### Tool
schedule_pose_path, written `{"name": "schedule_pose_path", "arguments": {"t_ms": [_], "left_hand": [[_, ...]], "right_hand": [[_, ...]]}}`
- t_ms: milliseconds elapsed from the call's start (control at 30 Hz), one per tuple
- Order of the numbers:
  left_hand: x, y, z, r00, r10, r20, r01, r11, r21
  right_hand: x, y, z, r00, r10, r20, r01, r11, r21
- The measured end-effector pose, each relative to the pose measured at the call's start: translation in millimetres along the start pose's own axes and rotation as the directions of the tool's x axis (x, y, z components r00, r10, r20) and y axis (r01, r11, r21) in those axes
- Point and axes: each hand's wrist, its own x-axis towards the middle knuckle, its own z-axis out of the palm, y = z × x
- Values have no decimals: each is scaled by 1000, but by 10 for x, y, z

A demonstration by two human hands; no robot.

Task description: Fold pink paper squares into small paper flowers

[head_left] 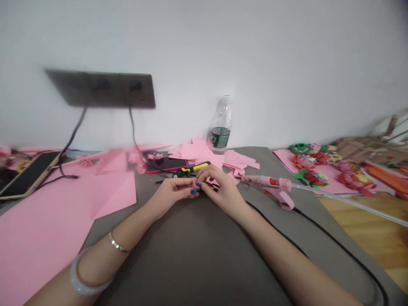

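Two hands are working close together at centre of the head view! L hand (pixel 174 191) is pinching a small pink paper rosette (pixel 195 183) at its fingertips, blue nails showing, and R hand (pixel 223 191) is gripping the same piece from the other side, fingers (pixel 212 171) curving over it. Both grips look clenched, tho exact contact is partly hidden. Rosette is hovering just above a grey mat (pixel 191 255), held off it btw the hands.

Progress check: several finished-looking paper flowers (pixel 318 163) are sitting on a pink sheet (pixel 287 161) at far right, and this rosette is looking small and part-formed. Loose pink paper squares (pixel 194 151) are lying in a pile, and large pink paper sheets (pixel 41 238) are spreading across the left, so lots of stock is remaining, by my read.

Hot glue gun (pixel 266 187) is lying just right of R hand, its black cord (pixel 328 233) trailing down the mat. Yellow-and-black-handled scissors (pixel 188 171) are resting just beyond the hands, next to a pink-cased phone (pixel 166 164) and a clear plastic bottle (pixel 220 125).
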Motion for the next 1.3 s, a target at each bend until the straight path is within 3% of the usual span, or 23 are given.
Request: {"name": "schedule_pose_path", "arguments": {"t_ms": [200,433,767,967,1133,1300], "left_hand": [[-20,-33,56,978,187,-90,-166,964,207],[-39,-14,48,979,164,-124,-134,965,224],[-32,1,55,988,106,-111,-98,992,80],[-21,-2,64,988,108,-107,-99,992,83],[-17,0,64,993,102,-64,-94,989,114],[-19,-5,43,997,73,13,-74,980,186]], "right_hand": [[-41,64,136,981,169,-95,-160,983,88],[-53,72,137,966,248,-79,-235,961,145],[-37,83,111,986,140,-85,-128,983,134],[-45,50,114,990,59,-129,-57,998,17],[-33,27,20,998,-59,-10,58,993,-106],[-10,-16,-91,982,-90,168,113,985,-129]]}}
